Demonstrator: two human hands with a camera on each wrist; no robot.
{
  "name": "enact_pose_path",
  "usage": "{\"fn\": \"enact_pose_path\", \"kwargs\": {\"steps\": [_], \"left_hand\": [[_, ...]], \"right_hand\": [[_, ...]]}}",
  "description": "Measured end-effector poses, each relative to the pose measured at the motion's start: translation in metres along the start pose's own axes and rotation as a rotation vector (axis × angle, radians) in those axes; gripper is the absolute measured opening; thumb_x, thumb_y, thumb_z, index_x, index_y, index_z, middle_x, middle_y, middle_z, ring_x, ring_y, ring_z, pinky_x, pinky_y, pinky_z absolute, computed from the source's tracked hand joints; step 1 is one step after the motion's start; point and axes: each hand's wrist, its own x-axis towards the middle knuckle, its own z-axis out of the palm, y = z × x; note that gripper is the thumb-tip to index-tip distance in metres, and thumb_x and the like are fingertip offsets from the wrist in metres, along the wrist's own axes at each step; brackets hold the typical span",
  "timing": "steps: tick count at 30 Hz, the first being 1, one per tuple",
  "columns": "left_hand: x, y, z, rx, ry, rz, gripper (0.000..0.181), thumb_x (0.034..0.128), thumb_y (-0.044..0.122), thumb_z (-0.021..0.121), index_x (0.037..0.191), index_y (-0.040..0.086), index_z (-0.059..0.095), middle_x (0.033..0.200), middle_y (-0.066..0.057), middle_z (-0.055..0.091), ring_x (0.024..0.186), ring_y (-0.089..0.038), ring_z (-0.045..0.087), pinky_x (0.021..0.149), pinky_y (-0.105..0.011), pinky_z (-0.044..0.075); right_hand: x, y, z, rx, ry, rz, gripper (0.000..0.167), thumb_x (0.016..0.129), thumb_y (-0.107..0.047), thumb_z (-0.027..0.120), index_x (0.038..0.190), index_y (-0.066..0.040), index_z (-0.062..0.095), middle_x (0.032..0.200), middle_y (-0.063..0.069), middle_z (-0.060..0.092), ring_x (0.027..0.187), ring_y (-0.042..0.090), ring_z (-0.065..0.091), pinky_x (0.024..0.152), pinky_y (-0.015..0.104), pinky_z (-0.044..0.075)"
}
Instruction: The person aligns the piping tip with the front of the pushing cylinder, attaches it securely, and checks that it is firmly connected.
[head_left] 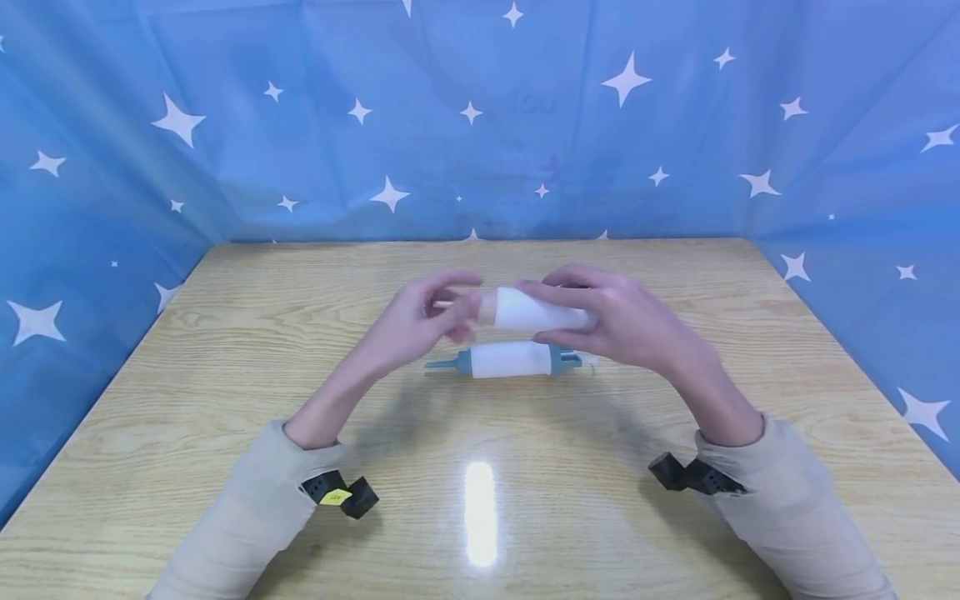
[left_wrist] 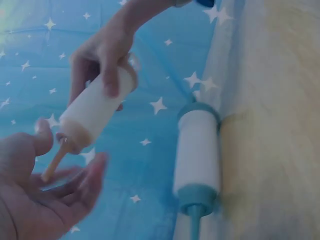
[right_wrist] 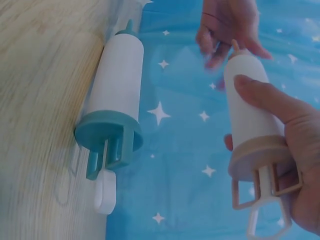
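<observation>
My right hand (head_left: 615,317) grips a large plastic syringe (head_left: 536,310) with a white barrel and beige ends, held above the table. A white pull ring (right_wrist: 270,220) and beige finger loops show at its rear in the right wrist view. My left hand (head_left: 427,321) is by the front end, blurred, with thumb and fingers spread around the thin beige nozzle (left_wrist: 56,160). They do not pinch it; whether any finger touches it I cannot tell. A second syringe (head_left: 510,360), with teal ends, lies on the table just nearer than the held one, its nozzle pointing left.
The wood-grain table (head_left: 225,358) carries a bright light reflection near its front middle. Blue cloth with white stars (head_left: 465,125) hangs along the back and both sides. Small black devices (head_left: 337,493) sit at both wrists.
</observation>
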Motion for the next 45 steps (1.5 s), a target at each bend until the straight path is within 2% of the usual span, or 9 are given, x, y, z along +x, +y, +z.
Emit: {"fn": "enact_pose_path", "kwargs": {"steps": [5, 10, 13, 20, 27, 32, 36, 40, 45], "left_hand": [[-0.002, 0.004, -0.004, -0.022, -0.045, -0.099, 0.03, 0.1033, 0.024, 0.062, 0.116, -0.002, 0.069, 0.092, -0.017, 0.073, 0.081, -0.038, 0.07, 0.08, -0.053, 0.06], [-0.003, 0.005, -0.001, 0.011, 0.0, -0.015, 0.029, 0.0922, 0.009, 0.076, 0.12, 0.004, 0.07, 0.113, -0.008, 0.072, 0.102, -0.025, 0.071, 0.088, -0.037, 0.06], [-0.002, 0.005, -0.001, 0.02, 0.022, 0.039, 0.034, 0.0916, 0.008, 0.076, 0.124, 0.005, 0.069, 0.116, -0.008, 0.071, 0.103, -0.023, 0.071, 0.087, -0.034, 0.06], [0.0, 0.002, -0.001, -0.024, -0.023, -0.042, 0.029, 0.101, 0.023, 0.065, 0.118, 0.0, 0.067, 0.097, -0.021, 0.07, 0.085, -0.046, 0.067, 0.08, -0.049, 0.061], [0.0, 0.004, 0.005, 0.029, 0.03, -0.008, 0.022, 0.0988, 0.017, 0.068, 0.114, 0.001, 0.066, 0.099, -0.013, 0.071, 0.081, -0.027, 0.068, 0.078, -0.038, 0.061], [0.004, 0.0, 0.006, 0.097, 0.084, 0.016, 0.024, 0.0974, 0.016, 0.07, 0.116, 0.0, 0.068, 0.101, -0.012, 0.072, 0.081, -0.023, 0.07, 0.077, -0.036, 0.062], [0.011, -0.011, 0.002, 0.165, 0.119, -0.007, 0.028, 0.0957, 0.016, 0.072, 0.119, 0.002, 0.07, 0.108, -0.011, 0.072, 0.089, -0.024, 0.072, 0.079, -0.036, 0.061], [0.02, -0.024, -0.003, 0.229, 0.115, -0.064, 0.03, 0.094, 0.013, 0.074, 0.122, 0.002, 0.069, 0.115, -0.013, 0.071, 0.102, -0.026, 0.07, 0.084, -0.035, 0.06], [0.035, -0.039, -0.006, 0.328, 0.081, -0.149, 0.03, 0.094, 0.016, 0.075, 0.12, 0.003, 0.067, 0.115, -0.013, 0.069, 0.105, -0.026, 0.067, 0.089, -0.035, 0.058]], "right_hand": [[0.002, -0.003, 0.002, 0.032, -0.018, 0.003, 0.059, 0.077, -0.015, 0.09, 0.132, -0.01, 0.068, 0.115, 0.009, 0.068, 0.092, 0.022, 0.067, 0.071, 0.037, 0.06], [0.002, -0.002, 0.002, 0.046, -0.03, 0.024, 0.059, 0.078, -0.014, 0.089, 0.133, -0.01, 0.067, 0.116, 0.01, 0.068, 0.094, 0.023, 0.068, 0.072, 0.038, 0.061], [0.002, -0.001, 0.001, 0.049, -0.019, 0.022, 0.06, 0.078, -0.016, 0.089, 0.133, -0.01, 0.067, 0.116, 0.012, 0.069, 0.094, 0.025, 0.068, 0.071, 0.038, 0.061], [0.005, -0.002, 0.005, 0.028, 0.018, -0.034, 0.061, 0.076, -0.017, 0.091, 0.132, -0.009, 0.068, 0.113, 0.012, 0.069, 0.093, 0.025, 0.068, 0.071, 0.037, 0.062], [0.006, 0.001, 0.004, 0.057, 0.019, -0.052, 0.063, 0.076, -0.013, 0.09, 0.134, -0.007, 0.066, 0.113, 0.012, 0.071, 0.1, 0.027, 0.068, 0.076, 0.039, 0.062], [0.009, 0.004, 0.003, 0.075, -0.046, 0.033, 0.062, 0.08, -0.018, 0.088, 0.137, -0.009, 0.064, 0.117, 0.012, 0.07, 0.103, 0.028, 0.068, 0.079, 0.042, 0.061], [0.013, 0.011, 0.007, 0.075, -0.174, 0.155, 0.06, 0.085, -0.021, 0.084, 0.14, -0.013, 0.062, 0.122, 0.013, 0.067, 0.103, 0.028, 0.066, 0.081, 0.043, 0.058], [0.021, 0.022, 0.016, 0.086, -0.279, 0.248, 0.055, 0.087, -0.02, 0.083, 0.137, -0.007, 0.063, 0.123, 0.015, 0.066, 0.105, 0.03, 0.064, 0.086, 0.047, 0.056], [0.03, 0.039, 0.029, 0.107, -0.341, 0.319, 0.047, 0.086, -0.017, 0.083, 0.126, 0.001, 0.066, 0.123, 0.016, 0.067, 0.111, 0.033, 0.063, 0.096, 0.05, 0.053]]}}
